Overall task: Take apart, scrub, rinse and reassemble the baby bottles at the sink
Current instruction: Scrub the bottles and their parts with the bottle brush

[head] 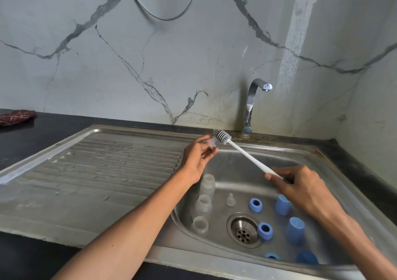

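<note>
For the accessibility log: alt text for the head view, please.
Over a steel sink, the left hand holds a clear teat while the right hand grips a white bottle brush against it. Clear bottles and blue caps lie in the basin; the tap is off.

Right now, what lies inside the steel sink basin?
Inside the steel sink basin: three clear bottles, one clear teat, blue rings and caps. The right hand partly hides one cap.

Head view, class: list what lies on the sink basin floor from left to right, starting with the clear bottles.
Clear bottles → clear teat → drain → blue rings → blue caps.
</note>
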Demonstrator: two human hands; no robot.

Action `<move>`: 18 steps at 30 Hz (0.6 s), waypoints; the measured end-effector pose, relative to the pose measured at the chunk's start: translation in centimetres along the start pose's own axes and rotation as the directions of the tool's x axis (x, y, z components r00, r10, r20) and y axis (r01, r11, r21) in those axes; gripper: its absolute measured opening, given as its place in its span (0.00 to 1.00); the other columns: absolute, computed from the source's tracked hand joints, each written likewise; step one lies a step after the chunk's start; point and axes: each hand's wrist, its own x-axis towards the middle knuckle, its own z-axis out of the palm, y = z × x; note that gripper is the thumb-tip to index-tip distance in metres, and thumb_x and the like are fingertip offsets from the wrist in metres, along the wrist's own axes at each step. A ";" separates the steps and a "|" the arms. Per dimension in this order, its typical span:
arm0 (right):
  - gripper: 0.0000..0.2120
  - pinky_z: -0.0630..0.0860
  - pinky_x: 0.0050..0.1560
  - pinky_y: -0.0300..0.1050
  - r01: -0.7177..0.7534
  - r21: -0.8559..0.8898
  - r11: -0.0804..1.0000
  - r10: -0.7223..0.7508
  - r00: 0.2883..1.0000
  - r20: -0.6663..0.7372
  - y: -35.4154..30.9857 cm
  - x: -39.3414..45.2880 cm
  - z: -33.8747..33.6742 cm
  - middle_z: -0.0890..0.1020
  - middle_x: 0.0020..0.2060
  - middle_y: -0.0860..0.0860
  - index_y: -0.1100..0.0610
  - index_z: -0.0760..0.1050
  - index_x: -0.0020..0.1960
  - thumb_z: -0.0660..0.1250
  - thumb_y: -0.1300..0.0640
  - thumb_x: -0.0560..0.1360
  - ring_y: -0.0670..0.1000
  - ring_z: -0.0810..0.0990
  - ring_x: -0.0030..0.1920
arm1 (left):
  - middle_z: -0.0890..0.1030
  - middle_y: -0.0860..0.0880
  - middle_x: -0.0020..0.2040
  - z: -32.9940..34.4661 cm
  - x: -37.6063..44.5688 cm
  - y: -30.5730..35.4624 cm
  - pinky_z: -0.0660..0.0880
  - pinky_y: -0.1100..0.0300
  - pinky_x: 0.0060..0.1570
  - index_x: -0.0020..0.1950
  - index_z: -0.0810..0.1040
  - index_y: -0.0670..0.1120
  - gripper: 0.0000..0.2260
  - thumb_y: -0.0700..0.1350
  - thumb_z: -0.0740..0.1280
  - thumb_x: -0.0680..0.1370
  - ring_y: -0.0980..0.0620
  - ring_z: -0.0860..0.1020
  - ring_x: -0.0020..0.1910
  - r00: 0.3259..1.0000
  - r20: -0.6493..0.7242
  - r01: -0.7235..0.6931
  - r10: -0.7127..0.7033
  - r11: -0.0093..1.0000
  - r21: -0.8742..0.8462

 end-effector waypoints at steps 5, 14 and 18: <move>0.16 0.68 0.25 0.35 0.038 0.037 0.999 -0.040 0.997 0.067 0.3 0.3 0.5 0.81 0.30 0.53 0.43 0.81 0.61 0.69 0.42 0.76 0.44 0.69 0.23 | 0.78 0.35 0.46 -0.3 0.2 0.3 0.81 0.58 0.35 0.50 0.74 0.35 0.10 0.37 0.55 0.82 0.43 0.77 0.42 0.969 -0.040 0.219 -0.244 0.923 -0.315; 0.15 0.70 0.28 0.37 0.025 -0.006 1.000 -0.025 1.000 -0.016 0.0 0.0 0.7 0.82 0.32 0.49 0.43 0.81 0.62 0.67 0.42 0.77 0.50 0.75 0.29 | 0.73 0.45 0.33 0.8 0.5 -0.2 0.68 0.64 0.26 0.51 0.73 0.39 0.13 0.43 0.52 0.86 0.52 0.69 0.30 0.961 0.058 0.276 -0.271 0.952 -0.135; 0.16 0.69 0.27 0.35 0.002 0.004 1.000 -0.002 1.000 -0.007 0.0 0.1 0.6 0.81 0.32 0.47 0.44 0.81 0.62 0.67 0.42 0.77 0.47 0.74 0.28 | 0.78 0.42 0.38 0.3 0.9 0.1 0.75 0.63 0.30 0.56 0.75 0.36 0.10 0.42 0.60 0.84 0.51 0.75 0.33 0.988 0.018 0.157 -0.156 0.968 -0.194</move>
